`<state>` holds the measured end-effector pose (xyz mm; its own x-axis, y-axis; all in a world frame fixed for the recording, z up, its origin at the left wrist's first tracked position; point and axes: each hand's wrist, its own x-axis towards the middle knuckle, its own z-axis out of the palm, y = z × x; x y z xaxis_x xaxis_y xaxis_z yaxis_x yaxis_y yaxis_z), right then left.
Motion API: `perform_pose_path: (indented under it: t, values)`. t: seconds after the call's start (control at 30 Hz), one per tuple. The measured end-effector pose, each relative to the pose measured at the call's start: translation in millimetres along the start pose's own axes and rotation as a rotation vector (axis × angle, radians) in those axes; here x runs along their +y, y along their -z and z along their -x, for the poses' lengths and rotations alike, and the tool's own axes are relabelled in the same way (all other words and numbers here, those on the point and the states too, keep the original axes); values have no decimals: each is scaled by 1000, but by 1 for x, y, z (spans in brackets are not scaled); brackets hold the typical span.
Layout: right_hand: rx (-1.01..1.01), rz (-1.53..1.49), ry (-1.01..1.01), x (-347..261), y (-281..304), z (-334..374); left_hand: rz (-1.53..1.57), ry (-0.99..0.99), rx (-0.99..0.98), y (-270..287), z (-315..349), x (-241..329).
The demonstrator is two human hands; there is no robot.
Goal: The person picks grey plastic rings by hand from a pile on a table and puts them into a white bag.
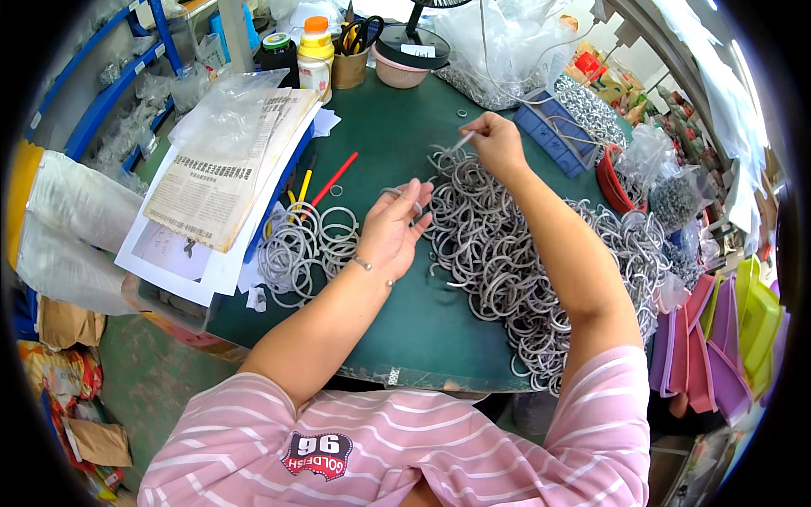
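Head view, looking down on a round green counter. I see both forearms reaching in from the lower edge, pink striped sleeves below.

Left hand: fingers curled, loosely cupped around a grey metal ring held near the fingertips, just above the counter's middle. Thin bracelet at the wrist.

Right hand: thumb and forefinger pinched on a short pale rod that sticks out to the left, over the far end of the big heap.

Large heap of grey rings sprawls across the right half of the counter, from under the right hand down to the near rim. A smaller, neater stack of rings lies just left of the left hand. One loose ring sits apart, near a red pencil and a yellow one beside it.

Stack of papers with a clear plastic bag on top covers the left edge. Blue tray lies beyond the right hand. Bottles, a scissors cup and a pink bowl line the far rim.
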<state>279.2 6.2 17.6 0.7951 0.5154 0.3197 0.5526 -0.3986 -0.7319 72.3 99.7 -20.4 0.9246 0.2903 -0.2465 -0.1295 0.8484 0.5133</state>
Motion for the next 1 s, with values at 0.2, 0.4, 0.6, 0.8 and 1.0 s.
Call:
perform_pose_path:
  t: [0.2, 0.4, 0.6, 0.8, 1.0]
  values:
    - [-267, 236, 769, -67, -10, 65, 219, 248, 64, 2, -14, -5]
    - [-264, 443, 692, -52, 17, 81, 148, 183, 194, 34, -21, -10]
    - [-600, 904, 603, -37, -16, 50, 16, 285, 237, 30, -7, 9]
    - [-498, 780, 412, -27, -12, 30, -110, -9, 212, 29, 5, 25]
    - [-727, 625, 431, -38, 15, 18, -990, -339, 103, 27, -21, 3]
